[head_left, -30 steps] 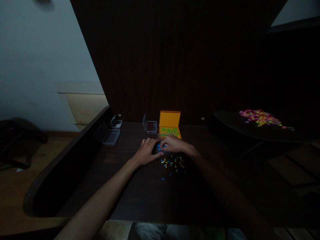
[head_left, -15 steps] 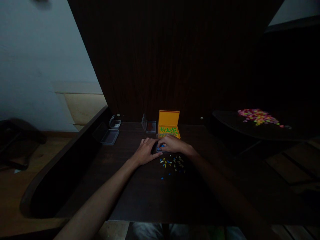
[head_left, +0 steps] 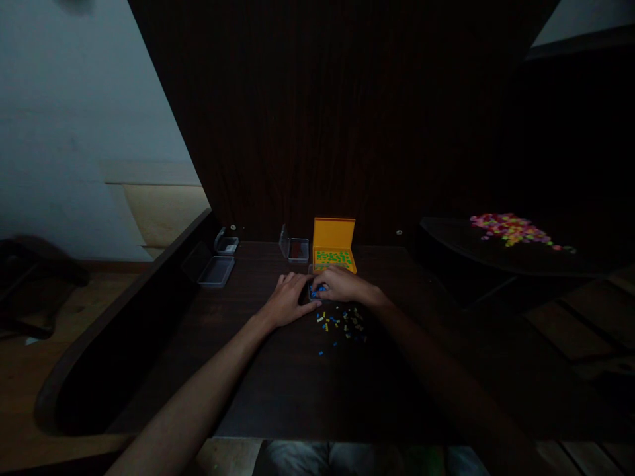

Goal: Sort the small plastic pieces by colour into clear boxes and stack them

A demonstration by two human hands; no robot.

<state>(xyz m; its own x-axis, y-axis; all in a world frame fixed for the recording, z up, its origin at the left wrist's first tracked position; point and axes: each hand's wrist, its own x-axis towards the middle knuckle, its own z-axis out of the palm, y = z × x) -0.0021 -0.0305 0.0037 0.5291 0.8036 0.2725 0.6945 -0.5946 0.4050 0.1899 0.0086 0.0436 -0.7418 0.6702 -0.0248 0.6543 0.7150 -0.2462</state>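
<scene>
My left hand (head_left: 290,302) lies on the dark table with its fingers stretched out and its thumb apart. It curves around the left and near sides of a small clear plastic box, which is mostly hidden. Blue toy bricks (head_left: 317,291) show inside that box. My right hand (head_left: 337,284) reaches over it, fingers bent down and pressed together among the blue bricks; what lies between the fingertips is hidden. Nearer to me, a scatter of tiny yellow, white and blue bricks (head_left: 326,319) covers a patch of table. A blue brick (head_left: 321,353) lies apart from them.
An orange box (head_left: 334,233) with green pieces stands open behind my hands. Left of it is a clear box (head_left: 298,250) with brownish contents. Farther left sit another clear case (head_left: 217,272) and a small case (head_left: 227,245). Colourful pieces (head_left: 516,230) are heaped on a dark surface at right.
The view has shifted slightly. My right fingers have moved a little within the blue bricks; my left hand keeps its place beside the box.
</scene>
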